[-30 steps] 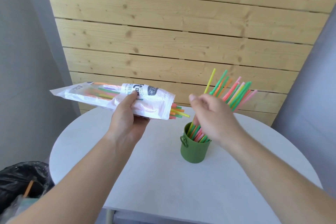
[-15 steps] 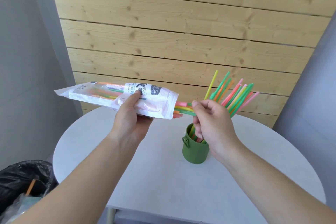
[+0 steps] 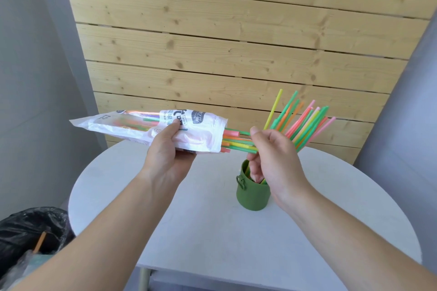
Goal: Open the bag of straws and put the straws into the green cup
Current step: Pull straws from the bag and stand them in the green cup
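My left hand [image 3: 168, 149] grips a white plastic bag of straws [image 3: 132, 125], held level above the table with its open end pointing right. Several coloured straws [image 3: 236, 140] stick out of that open end. My right hand [image 3: 272, 156] pinches the tips of these straws, just above the green cup [image 3: 253, 196]. The cup stands on the white round table [image 3: 212, 231] and holds several straws [image 3: 305, 123] that lean to the upper right behind my right hand.
A black bin bag [image 3: 28, 229] with rubbish sits on the floor at the lower left, beside the table. A wall of wooden planks [image 3: 224, 42] rises behind the table, with grey walls on both sides.
My right hand left the straws in the cup, moved left to the bag's open end and took hold of the protruding straws, which now stick out farther.
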The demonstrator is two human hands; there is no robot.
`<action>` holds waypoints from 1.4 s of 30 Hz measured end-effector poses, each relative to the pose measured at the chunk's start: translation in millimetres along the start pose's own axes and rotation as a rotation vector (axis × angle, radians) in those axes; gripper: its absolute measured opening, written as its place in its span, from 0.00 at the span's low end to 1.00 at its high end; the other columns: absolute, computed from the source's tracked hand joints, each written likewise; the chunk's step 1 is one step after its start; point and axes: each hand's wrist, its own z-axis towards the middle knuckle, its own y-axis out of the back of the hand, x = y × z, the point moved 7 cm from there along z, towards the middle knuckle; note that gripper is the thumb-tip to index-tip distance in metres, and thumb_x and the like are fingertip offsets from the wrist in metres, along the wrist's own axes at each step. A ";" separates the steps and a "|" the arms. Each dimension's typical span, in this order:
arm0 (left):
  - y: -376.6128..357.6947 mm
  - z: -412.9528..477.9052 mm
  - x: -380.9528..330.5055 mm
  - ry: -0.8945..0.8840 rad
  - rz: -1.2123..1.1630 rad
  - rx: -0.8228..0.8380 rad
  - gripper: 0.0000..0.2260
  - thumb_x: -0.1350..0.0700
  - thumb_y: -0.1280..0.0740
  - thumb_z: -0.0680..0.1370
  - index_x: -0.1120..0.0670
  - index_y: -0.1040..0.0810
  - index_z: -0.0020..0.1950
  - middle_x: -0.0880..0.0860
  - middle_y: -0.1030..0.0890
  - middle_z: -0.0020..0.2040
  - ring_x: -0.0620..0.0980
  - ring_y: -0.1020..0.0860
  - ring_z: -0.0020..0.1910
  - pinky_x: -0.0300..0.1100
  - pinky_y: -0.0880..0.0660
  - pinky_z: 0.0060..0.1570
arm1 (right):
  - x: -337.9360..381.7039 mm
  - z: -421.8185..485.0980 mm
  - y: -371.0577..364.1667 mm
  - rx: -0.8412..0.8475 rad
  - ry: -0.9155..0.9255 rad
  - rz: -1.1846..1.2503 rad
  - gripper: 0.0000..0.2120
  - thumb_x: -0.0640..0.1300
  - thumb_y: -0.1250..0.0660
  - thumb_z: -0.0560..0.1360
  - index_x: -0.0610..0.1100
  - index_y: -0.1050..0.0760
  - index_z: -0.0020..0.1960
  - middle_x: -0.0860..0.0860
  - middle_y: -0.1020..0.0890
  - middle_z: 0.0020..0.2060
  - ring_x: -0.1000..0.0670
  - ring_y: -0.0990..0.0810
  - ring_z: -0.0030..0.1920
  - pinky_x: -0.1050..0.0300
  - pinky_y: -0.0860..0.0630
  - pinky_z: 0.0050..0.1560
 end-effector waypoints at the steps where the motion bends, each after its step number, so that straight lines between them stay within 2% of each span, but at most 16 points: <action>1: -0.4 0.0 0.4 0.000 0.003 0.001 0.06 0.62 0.34 0.83 0.59 0.20 0.58 0.57 0.14 0.61 0.56 0.16 0.61 0.59 0.23 0.67 | -0.6 -1.2 -2.7 0.017 -0.001 -0.010 0.10 0.49 0.34 0.80 0.42 0.26 0.48 0.46 0.23 0.30 0.50 0.30 0.23 0.61 0.34 0.22; 3: -1.0 0.1 0.8 0.002 0.012 0.003 0.06 0.62 0.34 0.83 0.58 0.21 0.59 0.57 0.14 0.60 0.56 0.16 0.61 0.60 0.23 0.66 | -0.8 -2.3 -5.7 0.030 0.009 -0.032 0.08 0.47 0.34 0.80 0.42 0.25 0.51 0.46 0.22 0.29 0.50 0.30 0.23 0.61 0.33 0.22; 6: -0.8 0.1 -0.8 0.000 0.021 0.005 0.05 0.62 0.34 0.83 0.58 0.20 0.57 0.56 0.13 0.54 0.56 0.16 0.60 0.59 0.23 0.65 | -0.1 -0.6 -3.5 0.013 0.026 -0.047 0.07 0.45 0.34 0.81 0.41 0.24 0.50 0.47 0.21 0.28 0.51 0.30 0.22 0.62 0.33 0.22; 9: -0.4 1.4 -3.2 -0.008 0.009 0.007 0.07 0.62 0.34 0.83 0.58 0.21 0.60 0.56 0.14 0.59 0.56 0.15 0.60 0.59 0.21 0.64 | 3.0 2.3 2.3 -0.020 0.042 -0.032 0.07 0.44 0.34 0.81 0.40 0.24 0.48 0.46 0.22 0.28 0.52 0.31 0.21 0.61 0.32 0.22; 14: 1.3 3.9 -10.0 -0.019 -0.017 -0.008 0.07 0.62 0.34 0.83 0.58 0.21 0.60 0.55 0.13 0.56 0.54 0.15 0.59 0.55 0.19 0.61 | 12.5 8.0 11.4 -0.012 0.069 -0.038 0.06 0.42 0.34 0.80 0.39 0.23 0.47 0.50 0.22 0.25 0.53 0.31 0.21 0.60 0.32 0.22; 17: 5.4 5.4 -16.5 -0.035 -0.031 -0.027 0.06 0.63 0.33 0.83 0.57 0.20 0.59 0.54 0.12 0.53 0.53 0.14 0.58 0.53 0.19 0.59 | 22.5 14.3 20.7 0.028 0.084 -0.085 0.05 0.40 0.34 0.80 0.40 0.23 0.47 0.49 0.23 0.25 0.53 0.31 0.22 0.60 0.33 0.22; 20: 7.4 5.9 -20.3 -0.056 -0.039 -0.027 0.09 0.63 0.33 0.83 0.58 0.21 0.63 0.55 0.13 0.58 0.54 0.14 0.58 0.55 0.20 0.61 | 34.3 20.8 37.2 0.035 0.111 -0.146 0.05 0.40 0.34 0.80 0.41 0.22 0.47 0.47 0.23 0.27 0.53 0.31 0.23 0.62 0.33 0.22; 22: 7.9 5.8 -18.9 -0.059 -0.039 -0.035 0.08 0.63 0.34 0.83 0.58 0.21 0.62 0.56 0.14 0.60 0.54 0.14 0.58 0.56 0.20 0.62 | 39.3 24.2 47.3 0.039 0.120 -0.158 0.05 0.40 0.34 0.80 0.40 0.22 0.48 0.45 0.23 0.28 0.53 0.31 0.23 0.62 0.34 0.22; 25: 6.9 5.4 -14.7 -0.050 -0.037 -0.031 0.05 0.63 0.34 0.83 0.57 0.20 0.57 0.55 0.13 0.58 0.53 0.14 0.58 0.55 0.20 0.63 | 41.7 24.4 54.0 0.049 0.128 -0.182 0.05 0.40 0.34 0.80 0.41 0.22 0.47 0.43 0.23 0.30 0.54 0.31 0.23 0.61 0.34 0.23; 28: 6.1 5.3 -13.0 -0.043 -0.036 -0.027 0.04 0.63 0.34 0.83 0.57 0.20 0.55 0.54 0.12 0.50 0.53 0.14 0.56 0.56 0.21 0.64 | 45.2 21.4 57.3 0.063 0.143 -0.226 0.06 0.40 0.34 0.80 0.40 0.22 0.46 0.45 0.24 0.28 0.54 0.32 0.22 0.61 0.34 0.22; 32: 7.3 6.3 -15.1 -0.050 -0.058 -0.036 0.05 0.63 0.33 0.82 0.57 0.20 0.56 0.54 0.12 0.54 0.54 0.14 0.57 0.57 0.21 0.64 | 62.4 20.5 75.9 0.045 0.182 -0.257 0.06 0.40 0.35 0.81 0.40 0.22 0.45 0.48 0.24 0.26 0.54 0.33 0.22 0.61 0.35 0.22; 36: 8.1 7.6 -16.5 -0.050 -0.051 -0.040 0.03 0.62 0.32 0.82 0.57 0.19 0.54 0.53 0.12 0.48 0.53 0.13 0.55 0.55 0.21 0.63 | 78.3 17.2 102.5 0.021 0.195 -0.286 0.07 0.40 0.35 0.81 0.39 0.22 0.47 0.44 0.26 0.30 0.56 0.34 0.21 0.63 0.36 0.21; 42: 8.5 8.3 -13.8 -0.047 -0.038 -0.035 0.04 0.61 0.32 0.82 0.57 0.20 0.56 0.53 0.12 0.53 0.53 0.13 0.55 0.55 0.20 0.62 | 91.6 14.6 142.8 -0.019 0.197 -0.406 0.07 0.42 0.35 0.81 0.41 0.21 0.46 0.45 0.25 0.30 0.55 0.33 0.22 0.64 0.35 0.21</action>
